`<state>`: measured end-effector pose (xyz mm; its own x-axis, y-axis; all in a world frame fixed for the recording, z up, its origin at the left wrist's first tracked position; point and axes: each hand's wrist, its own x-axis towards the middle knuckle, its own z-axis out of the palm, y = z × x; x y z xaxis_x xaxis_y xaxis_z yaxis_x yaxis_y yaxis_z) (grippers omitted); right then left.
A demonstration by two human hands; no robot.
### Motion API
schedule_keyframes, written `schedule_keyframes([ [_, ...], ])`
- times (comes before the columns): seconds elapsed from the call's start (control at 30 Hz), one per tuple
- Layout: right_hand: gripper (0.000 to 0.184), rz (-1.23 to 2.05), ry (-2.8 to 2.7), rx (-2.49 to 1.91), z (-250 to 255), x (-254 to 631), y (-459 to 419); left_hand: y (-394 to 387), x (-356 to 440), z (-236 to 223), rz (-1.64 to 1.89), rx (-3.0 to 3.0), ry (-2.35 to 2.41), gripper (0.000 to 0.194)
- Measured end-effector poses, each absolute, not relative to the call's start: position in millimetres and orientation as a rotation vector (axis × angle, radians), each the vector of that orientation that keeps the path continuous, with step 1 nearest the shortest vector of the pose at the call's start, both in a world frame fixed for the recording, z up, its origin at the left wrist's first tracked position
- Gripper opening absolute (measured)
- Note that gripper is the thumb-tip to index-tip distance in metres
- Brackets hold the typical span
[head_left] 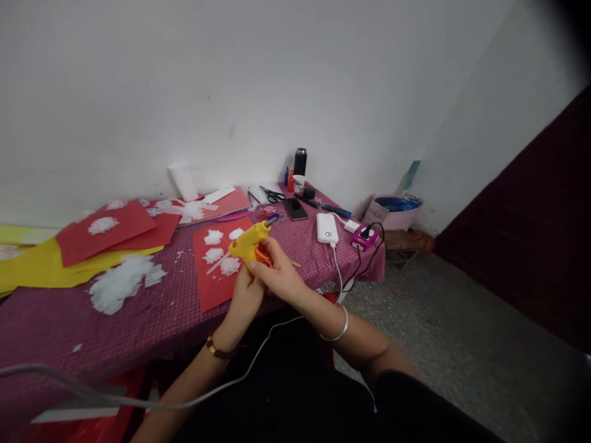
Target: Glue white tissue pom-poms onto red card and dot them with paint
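Observation:
A yellow glue gun (250, 242) with an orange trigger is held over the table's front edge, its nozzle pointing up and to the right. My right hand (278, 274) wraps around its handle and trigger. My left hand (245, 294) is closed against the gun's base from below. A clear glue stick juts out of the back of the gun towards the lower left. Just behind the gun lies a red paper sheet (215, 274) with several white tissue flowers (213, 237) stuck on it.
The table has a purple checked cloth (152, 314). More red sheets (108, 231), yellow paper (32, 267) and a white tissue pile (120, 282) lie left. Scissors (274, 195), a phone (295, 209), a power bank (327, 228), a black flask (300, 161) and a pink socket block (364, 237) sit right.

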<state>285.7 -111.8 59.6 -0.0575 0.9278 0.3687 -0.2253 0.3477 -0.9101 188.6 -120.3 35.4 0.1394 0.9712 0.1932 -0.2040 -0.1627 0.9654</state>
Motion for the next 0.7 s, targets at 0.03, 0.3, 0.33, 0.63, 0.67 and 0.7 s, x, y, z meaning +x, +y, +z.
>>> schedule_keyframes([
  [0.03,0.049,1.074,-1.326,-0.730,64.2,289.8,-113.8,-121.5,186.8,41.1,1.274,1.235,0.818,0.026],
  [0.3,0.022,1.025,-1.163,-0.643,81.8,311.0,-117.0,-146.3,166.7,82.0,0.929,1.030,0.407,0.036],
  [0.33,0.023,1.005,-1.169,-0.646,81.8,311.2,-117.8,-147.9,165.1,82.8,0.908,1.008,0.370,0.036],
  [0.63,0.043,0.754,-1.866,-1.000,87.0,319.8,-128.3,-140.1,158.7,53.5,0.801,0.950,0.171,0.030],
  [0.67,0.042,0.722,-1.937,-1.040,87.5,321.2,-127.8,-139.6,157.0,50.3,0.791,0.948,0.155,0.029],
  [0.7,0.042,0.728,-2.003,-1.045,87.2,322.1,-127.0,-139.5,154.9,47.6,0.778,0.945,0.136,0.027],
])
